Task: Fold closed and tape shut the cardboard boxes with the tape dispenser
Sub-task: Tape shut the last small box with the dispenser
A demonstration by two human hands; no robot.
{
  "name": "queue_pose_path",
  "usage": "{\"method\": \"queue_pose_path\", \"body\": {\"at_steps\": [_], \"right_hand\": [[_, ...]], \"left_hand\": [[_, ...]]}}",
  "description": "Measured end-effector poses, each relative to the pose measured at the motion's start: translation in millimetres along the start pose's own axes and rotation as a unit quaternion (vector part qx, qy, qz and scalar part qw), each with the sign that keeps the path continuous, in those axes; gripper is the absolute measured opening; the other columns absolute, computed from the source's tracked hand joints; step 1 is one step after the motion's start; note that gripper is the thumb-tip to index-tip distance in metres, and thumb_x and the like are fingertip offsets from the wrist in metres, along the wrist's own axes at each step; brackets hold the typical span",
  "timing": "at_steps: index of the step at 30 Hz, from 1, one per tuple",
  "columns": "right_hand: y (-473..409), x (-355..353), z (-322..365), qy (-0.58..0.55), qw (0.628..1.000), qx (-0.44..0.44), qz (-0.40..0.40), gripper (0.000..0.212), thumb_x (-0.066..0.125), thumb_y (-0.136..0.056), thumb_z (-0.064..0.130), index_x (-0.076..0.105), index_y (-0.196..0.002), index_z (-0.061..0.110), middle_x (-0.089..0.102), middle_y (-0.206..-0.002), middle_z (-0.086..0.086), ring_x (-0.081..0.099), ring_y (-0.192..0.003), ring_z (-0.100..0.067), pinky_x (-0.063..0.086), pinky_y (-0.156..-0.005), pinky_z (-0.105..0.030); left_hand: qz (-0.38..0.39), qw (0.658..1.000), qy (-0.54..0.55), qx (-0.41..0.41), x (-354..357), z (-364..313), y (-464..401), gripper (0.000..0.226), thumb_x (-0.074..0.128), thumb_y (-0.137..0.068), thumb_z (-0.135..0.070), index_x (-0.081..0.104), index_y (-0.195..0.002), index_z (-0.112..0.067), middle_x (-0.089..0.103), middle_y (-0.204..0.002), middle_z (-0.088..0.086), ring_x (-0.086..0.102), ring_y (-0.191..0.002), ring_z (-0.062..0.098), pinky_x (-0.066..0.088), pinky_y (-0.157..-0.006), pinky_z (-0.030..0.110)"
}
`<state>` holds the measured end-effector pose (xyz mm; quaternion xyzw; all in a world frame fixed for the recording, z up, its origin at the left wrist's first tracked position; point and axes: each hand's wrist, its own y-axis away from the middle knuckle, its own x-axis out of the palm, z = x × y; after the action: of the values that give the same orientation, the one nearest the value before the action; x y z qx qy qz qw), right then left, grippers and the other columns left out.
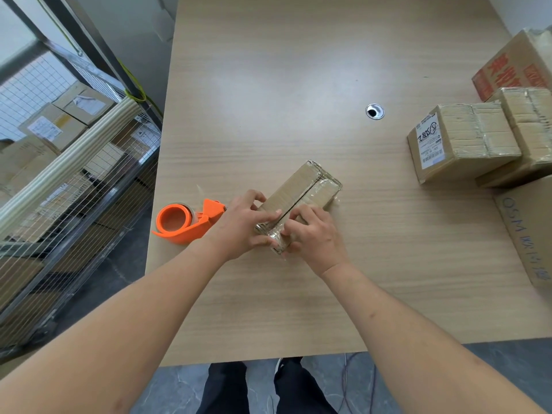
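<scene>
Cardboard box (pixel 301 192) flaps folded shut, seam untaped.
My left hand (pixel 239 227) and right hand (pixel 313 234) grip its near end, fingers curled; orange tape dispenser (pixel 186 221) lies left.

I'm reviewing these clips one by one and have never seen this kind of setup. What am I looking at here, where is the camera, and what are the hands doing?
There is no machine: a person works with bare hands, and the single picture comes from a wide-angle camera on their head, looking down. On the wooden table lies a small cardboard box with its flaps folded shut and a seam down the middle. The left hand and right hand both hold its near end, fingers pressing the flaps together. An orange tape dispenser rests on the table, left of the box, not held. More boxes are piled at the right edge. A wire cage of cartons stands beside the table.
</scene>
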<state>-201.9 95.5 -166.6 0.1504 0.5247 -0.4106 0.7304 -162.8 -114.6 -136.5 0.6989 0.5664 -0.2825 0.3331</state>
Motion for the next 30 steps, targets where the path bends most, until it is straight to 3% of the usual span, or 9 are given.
{"method": "queue_pose_path", "body": {"at_steps": [4, 7, 11, 14, 18, 25, 30], "right_hand": [[-4, -2, 1, -0.006, 1.0, -0.013, 0.002, 0.03, 0.088, -0.063, 0.018, 0.067, -0.084, 0.019, 0.063, -0.102, 0.001, 0.059, -0.098, -0.023, 0.051, -0.078, -0.035], [2, -6, 2, -0.019, 0.999, -0.003, 0.028, 0.025, 0.087, -0.076, 0.015, 0.068, -0.093, 0.019, 0.065, -0.115, 0.003, 0.061, -0.12, -0.021, 0.058, -0.071, -0.037], [7, -21, -3, -0.053, 0.987, 0.029, 0.151, 0.053, 0.091, -0.073, 0.026, 0.07, -0.122, 0.021, 0.051, -0.152, 0.009, 0.039, -0.147, -0.014, 0.057, -0.094, -0.04], [8, -26, -8, -0.071, 0.987, 0.048, 0.137, 0.035, 0.082, -0.084, 0.011, 0.074, -0.117, 0.014, 0.052, -0.152, 0.004, 0.04, -0.147, -0.017, 0.054, -0.1, -0.044], [8, -18, -5, -0.094, 0.986, 0.054, 0.13, 0.026, 0.067, -0.089, -0.009, 0.069, -0.109, 0.006, 0.051, -0.153, 0.001, 0.037, -0.149, -0.02, 0.05, -0.104, -0.045], [0, -22, -2, -0.08, 0.983, 0.066, 0.154, 0.04, 0.049, -0.085, -0.024, 0.058, -0.104, 0.01, 0.046, -0.156, 0.005, 0.031, -0.151, -0.017, 0.051, -0.1, -0.044], [1, -18, 2, -0.069, 0.983, 0.071, 0.154, 0.042, 0.048, -0.085, -0.024, 0.056, -0.103, 0.013, 0.045, -0.156, 0.005, 0.03, -0.152, -0.017, 0.05, -0.102, -0.041]], "left_hand": [[-0.023, 0.999, -0.008, -0.03, 6, -4, 5, 0.076, 0.097, -0.059, -0.041, 0.071, -0.129, -0.025, 0.053, -0.128, 0.017, 0.053, -0.108, 0.033, 0.044, -0.103, 0.047], [-0.074, 0.994, -0.042, -0.061, 17, -12, 9, 0.069, 0.096, -0.063, -0.038, 0.074, -0.125, -0.022, 0.058, -0.115, 0.019, 0.055, -0.104, 0.037, 0.048, -0.096, 0.05], [-0.109, 0.987, -0.069, -0.098, 29, -25, 14, 0.067, 0.09, -0.07, -0.043, 0.071, -0.13, -0.022, 0.055, -0.111, 0.02, 0.051, -0.103, 0.037, 0.047, -0.095, 0.043], [-0.097, 0.989, -0.049, -0.099, 31, -30, 12, 0.065, 0.091, -0.071, -0.034, 0.07, -0.131, -0.023, 0.052, -0.105, 0.015, 0.052, -0.1, 0.034, 0.046, -0.094, 0.04], [-0.06, 0.996, 0.014, -0.065, 16, -18, 21, 0.056, 0.089, -0.077, -0.024, 0.071, -0.13, -0.019, 0.053, -0.103, 0.011, 0.056, -0.098, 0.029, 0.046, -0.094, 0.036], [-0.025, 1.0, 0.006, -0.017, 2, -7, 21, 0.044, 0.087, -0.079, -0.015, 0.076, -0.122, -0.016, 0.062, -0.106, 0.012, 0.061, -0.1, 0.03, 0.048, -0.093, 0.036], [-0.048, 0.997, -0.044, 0.039, 7, -4, 22, 0.032, 0.087, -0.075, -0.003, 0.081, -0.105, -0.012, 0.062, -0.09, 0.018, 0.062, -0.078, 0.035, 0.055, -0.073, 0.043]]}}
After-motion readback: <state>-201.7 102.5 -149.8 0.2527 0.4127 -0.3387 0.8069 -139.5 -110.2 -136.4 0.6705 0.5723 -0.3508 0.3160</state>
